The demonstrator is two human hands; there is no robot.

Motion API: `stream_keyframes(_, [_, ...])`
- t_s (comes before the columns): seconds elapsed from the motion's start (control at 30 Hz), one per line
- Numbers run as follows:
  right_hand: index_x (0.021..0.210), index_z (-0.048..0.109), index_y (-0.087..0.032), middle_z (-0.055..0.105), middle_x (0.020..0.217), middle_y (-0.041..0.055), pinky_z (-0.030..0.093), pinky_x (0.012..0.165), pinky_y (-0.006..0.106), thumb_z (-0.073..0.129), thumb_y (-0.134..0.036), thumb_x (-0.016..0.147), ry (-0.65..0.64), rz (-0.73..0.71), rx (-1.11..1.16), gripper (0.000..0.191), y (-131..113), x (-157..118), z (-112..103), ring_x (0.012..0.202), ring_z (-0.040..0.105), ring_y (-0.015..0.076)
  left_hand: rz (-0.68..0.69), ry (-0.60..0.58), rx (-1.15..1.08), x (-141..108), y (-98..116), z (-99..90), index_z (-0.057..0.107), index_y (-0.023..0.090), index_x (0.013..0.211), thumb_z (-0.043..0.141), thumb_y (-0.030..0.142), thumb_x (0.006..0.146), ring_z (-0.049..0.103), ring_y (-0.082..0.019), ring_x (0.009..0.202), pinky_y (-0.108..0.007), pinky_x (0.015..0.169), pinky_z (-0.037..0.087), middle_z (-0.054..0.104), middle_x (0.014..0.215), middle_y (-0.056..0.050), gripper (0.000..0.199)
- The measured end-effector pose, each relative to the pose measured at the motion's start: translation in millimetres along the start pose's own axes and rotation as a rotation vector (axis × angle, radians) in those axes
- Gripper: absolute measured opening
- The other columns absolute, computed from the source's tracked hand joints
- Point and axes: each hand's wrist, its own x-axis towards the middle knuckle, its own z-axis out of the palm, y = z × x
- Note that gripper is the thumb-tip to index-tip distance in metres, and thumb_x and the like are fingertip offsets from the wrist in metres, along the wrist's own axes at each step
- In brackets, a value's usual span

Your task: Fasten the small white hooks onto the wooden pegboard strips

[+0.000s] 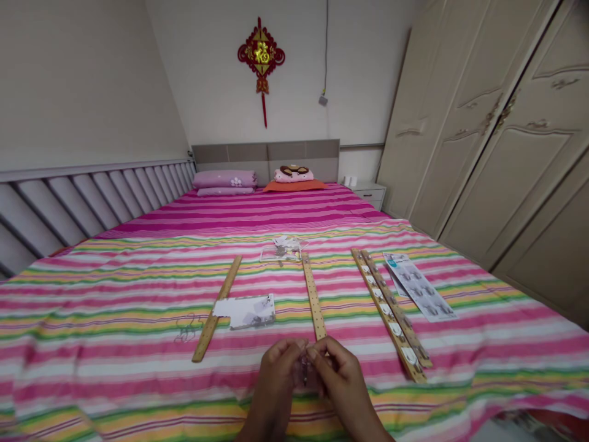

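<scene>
My left hand (276,371) and my right hand (343,374) are close together at the bottom centre, both closed with thumbs and fingers pinching. Between them is a small clear plastic bag (302,373) with something small and dark in it, too small to name. A wooden strip with rows of holes (313,294) lies just beyond my fingertips. Left of it rests a torn white card (253,310), overlapping a plain wooden strip (207,331). Farther back on the bed is an open-looking clear packet (281,248) of small parts.
Two wooden strips with white and metal hooks (391,319) lie side by side at right, beside a printed sheet (423,291). A tangle of thin cord or wire (188,328) lies at left. The striped bed cover (138,374) is slightly wrinkled. Wardrobes (497,153) stand at right.
</scene>
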Motion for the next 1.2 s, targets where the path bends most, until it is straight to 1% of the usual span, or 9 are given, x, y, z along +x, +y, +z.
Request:
stream_keyframes(0.13, [0.061,0.052,-0.018,0.044,0.036,-0.0089,0.021,0.035,0.018,0.065,-0.043,0.071,-0.02,0.069,0.083,0.03,-3,5,-8,0.03,0.035,0.0058,-0.061,-0.122,0.008,-3,10,-2.1,0.065,0.012,0.071,0.075,0.037,0.061,0.057,-0.011,0.053,-0.022,0.052,0.044,0.064,0.062,-0.002,0.029])
stream_keyframes(0.23, [0.062,0.052,-0.017,0.044,0.034,-0.0094,0.018,0.034,0.017,0.067,-0.042,0.069,-0.043,0.115,0.119,0.03,-3,7,-13,0.028,0.035,0.0048,-0.135,-0.14,0.02,-3,19,-4.3,0.065,0.013,0.075,0.072,0.04,0.064,0.062,-0.015,0.061,-0.025,0.057,0.047,0.067,0.069,-0.007,0.03])
stream_keyframes(0.3, [0.061,0.052,-0.017,0.044,0.034,-0.0095,0.017,0.034,0.017,0.067,-0.043,0.069,-0.066,0.132,0.117,0.031,-4,7,-15,0.027,0.035,0.0046,-0.151,-0.15,0.049,-3,22,-6.4,0.064,0.012,0.073,0.073,0.039,0.063,0.063,-0.017,0.061,-0.027,0.058,0.048,0.068,0.068,-0.008,0.03])
stream_keyframes(0.47, [0.062,0.052,-0.017,0.042,0.033,-0.0103,0.018,0.034,0.017,0.066,-0.042,0.07,-0.118,0.132,0.106,0.03,-4,6,-15,0.027,0.034,0.0046,-0.112,-0.183,0.135,-1,24,-12.5,0.061,0.013,0.064,0.075,0.035,0.06,0.062,-0.017,0.057,-0.03,0.059,0.049,0.066,0.062,-0.006,0.027])
stream_keyframes(0.63, [0.063,0.053,-0.017,0.042,0.035,-0.0107,0.017,0.032,0.017,0.064,-0.04,0.073,-0.163,0.122,0.09,0.028,-3,6,-16,0.026,0.032,0.0039,-0.126,-0.178,0.191,0,25,-16.1,0.061,0.012,0.064,0.074,0.034,0.062,0.061,-0.015,0.056,-0.031,0.06,0.049,0.064,0.06,-0.004,0.025])
stream_keyframes(0.77, [0.063,0.052,-0.017,0.041,0.034,-0.0114,0.018,0.032,0.016,0.064,-0.04,0.073,-0.182,0.13,0.081,0.027,-4,7,-17,0.026,0.032,0.0038,-0.168,-0.17,0.165,2,26,-16.8,0.059,0.013,0.062,0.074,0.03,0.062,0.059,-0.014,0.054,-0.03,0.059,0.049,0.061,0.057,-0.002,0.023])
stream_keyframes(0.93, [0.062,0.051,-0.017,0.04,0.034,-0.0116,0.018,0.031,0.016,0.065,-0.041,0.072,-0.193,0.141,0.066,0.029,-5,6,-17,0.026,0.032,0.0036,-0.222,-0.181,0.118,1,28,-15.5,0.056,0.014,0.06,0.074,0.026,0.06,0.059,-0.015,0.055,-0.031,0.059,0.049,0.059,0.057,-0.001,0.022])
stream_keyframes(1.07, [0.062,0.051,-0.017,0.04,0.034,-0.0115,0.018,0.031,0.016,0.065,-0.04,0.072,-0.219,0.144,0.063,0.029,-5,7,-18,0.026,0.033,0.0038,-0.236,-0.195,0.109,-1,28,-15.7,0.055,0.015,0.058,0.072,0.023,0.062,0.058,-0.014,0.055,-0.03,0.06,0.049,0.059,0.058,-0.001,0.019])
stream_keyframes(1.2, [0.062,0.05,-0.017,0.04,0.034,-0.0115,0.018,0.031,0.015,0.064,-0.039,0.073,-0.238,0.142,0.049,0.028,-3,7,-19,0.026,0.033,0.0035,-0.24,-0.217,0.099,0,28,-18.4,0.056,0.014,0.059,0.066,0.019,0.065,0.059,-0.014,0.058,-0.03,0.061,0.048,0.059,0.062,-0.002,0.013])
